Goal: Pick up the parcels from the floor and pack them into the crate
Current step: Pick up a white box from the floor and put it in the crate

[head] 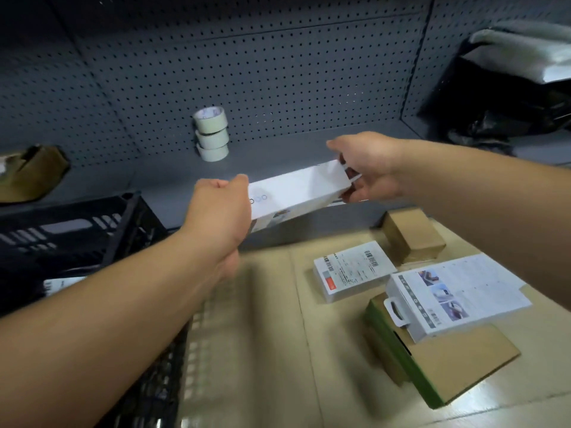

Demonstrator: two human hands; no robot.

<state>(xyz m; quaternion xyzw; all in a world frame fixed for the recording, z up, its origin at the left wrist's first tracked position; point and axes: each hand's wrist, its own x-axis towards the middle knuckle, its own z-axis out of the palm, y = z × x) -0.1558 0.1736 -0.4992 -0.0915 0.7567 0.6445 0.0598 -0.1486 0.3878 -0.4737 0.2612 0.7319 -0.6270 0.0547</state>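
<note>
White long parcel [296, 193] held aloft, long axis left-to-right, left hand [219, 208] gripping its near-left end, right hand [367, 168] pinching its far-right end. Black crate [77, 230] lies left of and below the parcel, nearer the left hand.

we see a dark grey wall [278, 72] full of little holes at twelve o'clock. a grey shelf [278, 168] runs along under it. three rolls of tape [212, 134] sit in a stack on the shelf, near the middle. a brown tape holder [31, 174] sits at nine o'clock. black bags [500, 97] lie at two o'clock with something white on top. the floor [262, 335] at six o'clock is flat brown cardboard. the light is dim.
</note>
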